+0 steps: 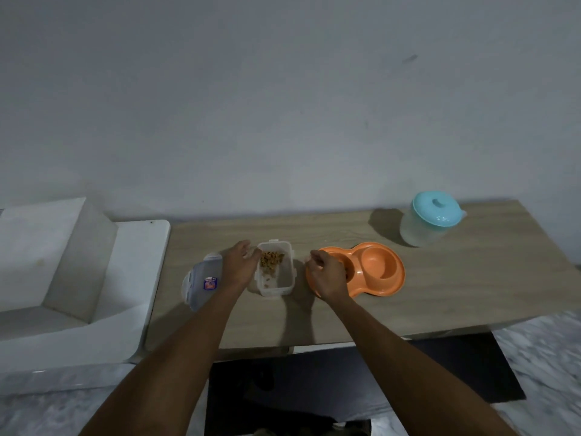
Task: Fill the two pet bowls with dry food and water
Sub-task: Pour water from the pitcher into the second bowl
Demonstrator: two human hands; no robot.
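A clear plastic food container (284, 286) stands open on the wooden table, with brown dry food (270, 259) piled at its far end. My left hand (239, 265) grips the container's left wall near the far corner. An orange double pet bowl (382, 272) lies just right of it. My right hand (327, 275) hovers over the bowl's left cup and hides most of it. Its fingers are curled together, and whether they hold food is hidden. The right cup looks dry. A clear water jug with a turquoise lid (435, 212) stands at the back right.
The container's lid (201, 284), with a blue and red label, lies flat to the left under my left forearm. A white moulded block (78, 278) adjoins the table's (471, 294) left end. A grey wall rises behind. Below the front edge there is a dark gap and marbled floor.
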